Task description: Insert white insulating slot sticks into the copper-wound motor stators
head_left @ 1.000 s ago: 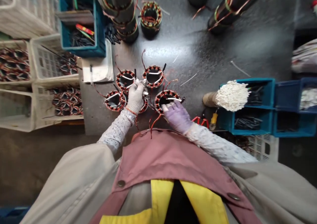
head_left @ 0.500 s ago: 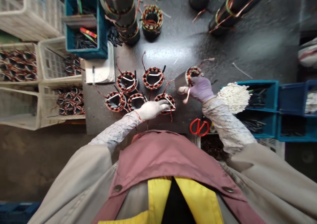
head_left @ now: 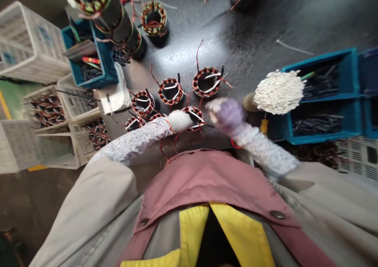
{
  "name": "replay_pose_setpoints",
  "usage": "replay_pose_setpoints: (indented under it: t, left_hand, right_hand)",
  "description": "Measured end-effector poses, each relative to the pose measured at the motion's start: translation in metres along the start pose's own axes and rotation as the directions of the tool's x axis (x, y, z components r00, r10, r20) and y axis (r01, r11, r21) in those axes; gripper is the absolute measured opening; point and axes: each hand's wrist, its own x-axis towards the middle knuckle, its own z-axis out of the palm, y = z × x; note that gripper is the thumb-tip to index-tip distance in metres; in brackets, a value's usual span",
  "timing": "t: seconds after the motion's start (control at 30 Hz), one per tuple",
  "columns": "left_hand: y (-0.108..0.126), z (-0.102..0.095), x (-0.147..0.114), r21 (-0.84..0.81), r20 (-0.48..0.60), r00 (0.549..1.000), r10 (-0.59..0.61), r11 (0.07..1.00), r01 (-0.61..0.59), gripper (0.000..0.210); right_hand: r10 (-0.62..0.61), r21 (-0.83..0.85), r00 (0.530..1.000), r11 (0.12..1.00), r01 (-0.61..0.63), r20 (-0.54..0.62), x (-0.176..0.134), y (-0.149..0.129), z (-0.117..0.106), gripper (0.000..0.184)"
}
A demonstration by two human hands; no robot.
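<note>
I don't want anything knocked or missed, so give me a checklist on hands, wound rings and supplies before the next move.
1. Left hand at the front-right wound ring: ok.
2. Right hand free of any piece: cannot tell, it is motion-blurred.
3. Rear-right wound ring standing with its opening up: ok.
4. White bundle uncovered, to the right of the right hand: ok.
5. Red handle clear to see: not ok, mostly hidden by the right sleeve.
</note>
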Motion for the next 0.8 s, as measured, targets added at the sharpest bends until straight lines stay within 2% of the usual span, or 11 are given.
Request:
replay_pose_setpoints:
  t: [0.07, 0.17, 0.27, 0.33, 0.4, 0.53, 0.6, 0.63, 0.67, 0.73, 0.8]
  left_hand:
    - [-0.001, 0.0, -0.001, -0.057, -0.016, 0.998, -0.057, 0.997, 0.056, 0.019]
    - [0.009, 0.004, -0.006, -0.167, -0.054, 0.988, -0.142, 0.977, 0.132, 0.014]
    - [0.042, 0.018, -0.015, -0.335, -0.079, 0.979, -0.187, 0.93, 0.151, 0.019]
    - [0.065, 0.03, -0.02, -0.445, -0.119, 0.975, -0.187, 0.888, 0.116, 0.025]
    - [0.073, 0.038, -0.025, -0.531, -0.201, 0.954, -0.223, 0.843, 0.085, 0.029]
    - [0.037, 0.04, -0.032, -0.659, -0.349, 0.788, -0.506, 0.731, 0.177, 0.029]
    - [0.015, 0.045, -0.031, -0.701, -0.323, 0.744, -0.584, 0.676, 0.227, 0.022]
    - [0.009, 0.049, -0.03, -0.713, -0.304, 0.751, -0.586, 0.663, 0.228, 0.019]
    - [0.006, 0.055, -0.027, -0.721, -0.294, 0.768, -0.569, 0.66, 0.213, 0.018]
    - [0.008, 0.069, -0.023, -0.74, -0.294, 0.789, -0.54, 0.651, 0.169, 0.02]
    - [0.014, 0.08, -0.019, -0.759, -0.295, 0.802, -0.52, 0.638, 0.134, 0.022]
  right_hand:
    - [-0.13, 0.078, 0.991, 0.989, 0.126, 0.041, -0.028, -0.032, 0.01, 0.031]
    - [-0.012, 0.08, 0.988, 0.997, -0.001, 0.157, -0.038, -0.061, 0.039, 0.033]
    - [0.138, 0.069, 0.958, 0.985, -0.16, 0.252, -0.025, -0.063, 0.061, 0.034]
    - [0.135, 0.085, 0.947, 0.982, -0.166, 0.29, -0.019, -0.056, 0.063, 0.033]
    - [0.081, 0.099, 0.949, 0.988, -0.115, 0.304, -0.02, -0.047, 0.056, 0.032]
    - [-0.031, 0.094, 0.952, 0.996, 0.003, 0.303, -0.031, -0.04, 0.027, 0.033]
    - [0.064, 0.079, 0.957, 0.993, -0.089, 0.282, -0.028, -0.045, 0.013, 0.033]
    - [0.177, 0.06, 0.949, 0.978, -0.199, 0.262, -0.023, -0.05, 0.007, 0.034]
    - [0.308, 0.038, 0.92, 0.944, -0.326, 0.241, -0.017, -0.056, 0.003, 0.036]
    - [0.53, -0.011, 0.816, 0.84, -0.543, 0.231, 0.0, -0.069, 0.001, 0.038]
    - [0.637, -0.069, 0.714, 0.758, -0.649, 0.291, 0.018, -0.08, 0.004, 0.04]
